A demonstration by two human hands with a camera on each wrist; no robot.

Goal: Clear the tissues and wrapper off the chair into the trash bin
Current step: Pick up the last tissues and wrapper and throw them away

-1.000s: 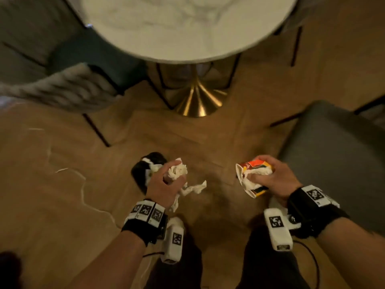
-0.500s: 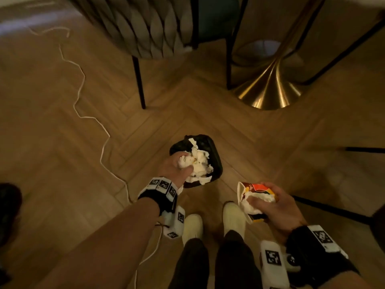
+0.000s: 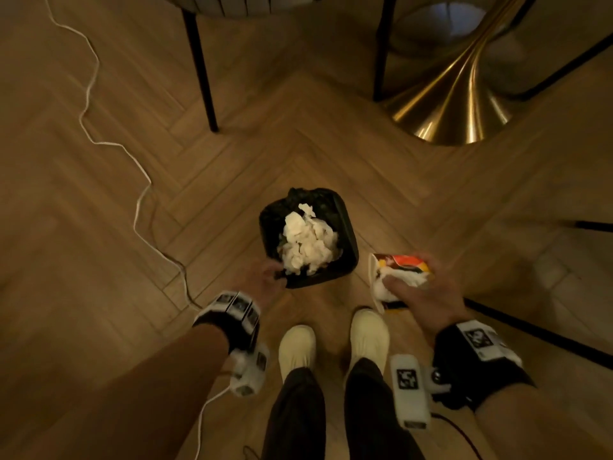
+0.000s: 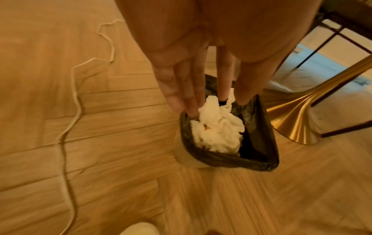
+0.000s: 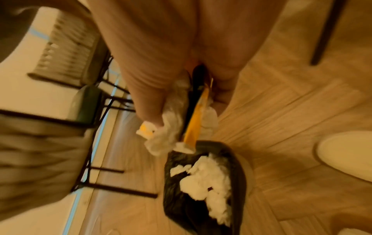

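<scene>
Your left fingers (image 4: 177, 89) hang straight and loose, holding nothing, tips just over the near rim of the trash bin (image 3: 348, 240). Below them the herringbone floor (image 3: 99, 260), w/ a white cord (image 3: 142, 194) off to the left. The bin, lined w/ a black bag, sits under and just right of those tips; crumpled tissues (image 3: 308, 242) fill it. Your right hand (image 3: 421, 293), just right of the bin, grips the wrapper (image 3: 398, 263) plus another tissue (image 5: 167, 138), thumb across them.

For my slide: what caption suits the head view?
Left hand open over tissue-filled trash bin; right hand grips wrapper.
</scene>
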